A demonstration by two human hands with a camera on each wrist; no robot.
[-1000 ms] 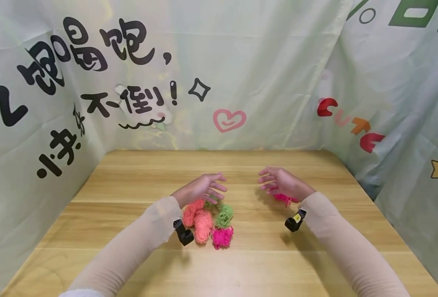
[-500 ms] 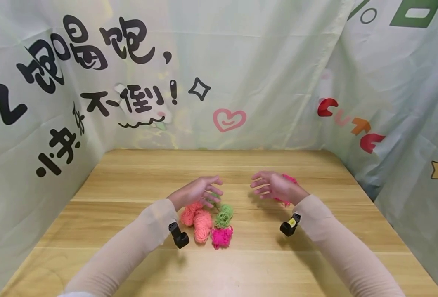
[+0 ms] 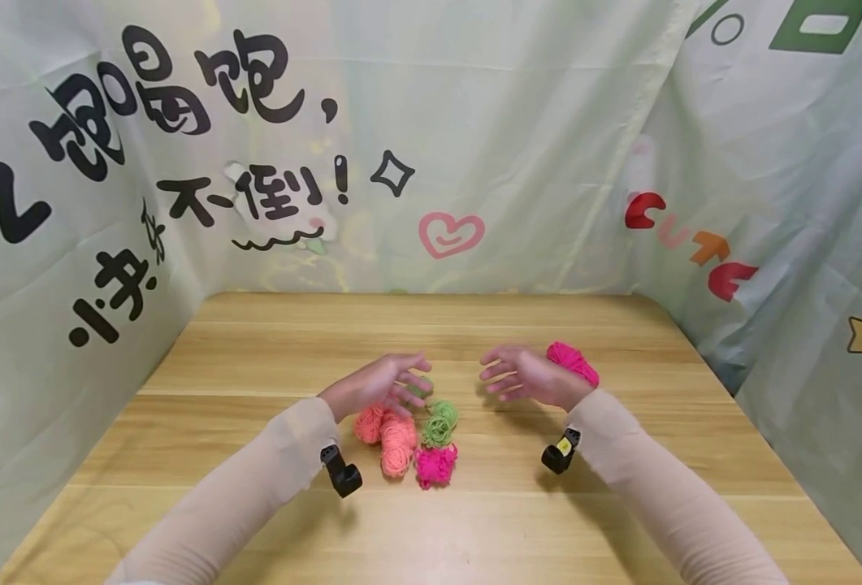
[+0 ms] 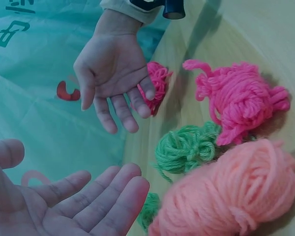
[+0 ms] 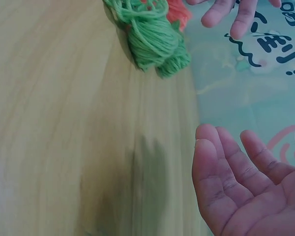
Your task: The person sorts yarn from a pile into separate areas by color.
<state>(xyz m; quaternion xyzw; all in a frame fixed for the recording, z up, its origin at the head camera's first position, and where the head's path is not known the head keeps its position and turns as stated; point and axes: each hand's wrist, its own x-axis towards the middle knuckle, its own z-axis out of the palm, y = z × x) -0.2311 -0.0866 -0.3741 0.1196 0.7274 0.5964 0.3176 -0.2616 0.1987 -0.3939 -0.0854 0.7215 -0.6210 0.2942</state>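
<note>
My left hand (image 3: 383, 383) hovers over the back of a small yarn cluster, fingers spread and holding nothing. Below it lie coral yarn skeins (image 3: 398, 445), with green yarn (image 3: 440, 424) to their right and a small magenta yarn bundle (image 3: 436, 465) in front of the green. My right hand (image 3: 524, 377), also empty with loosely extended fingers, is held above the table to the right. Behind its wrist lies another magenta yarn skein (image 3: 573, 362), partly hidden by the arm. In the left wrist view the coral skein (image 4: 231, 191) shows large beside the fingers.
The wooden table (image 3: 504, 520) runs back to a printed cloth curtain (image 3: 518, 146), which also hangs along both sides. A small black camera is strapped at each wrist, the left camera (image 3: 341, 471) and the right camera (image 3: 560, 452).
Both hands have drifted a little toward the front and left, still empty. The magenta skein on the right, mostly covered by my right hand before, now shows behind the wrist. The yarn cluster stays put.
</note>
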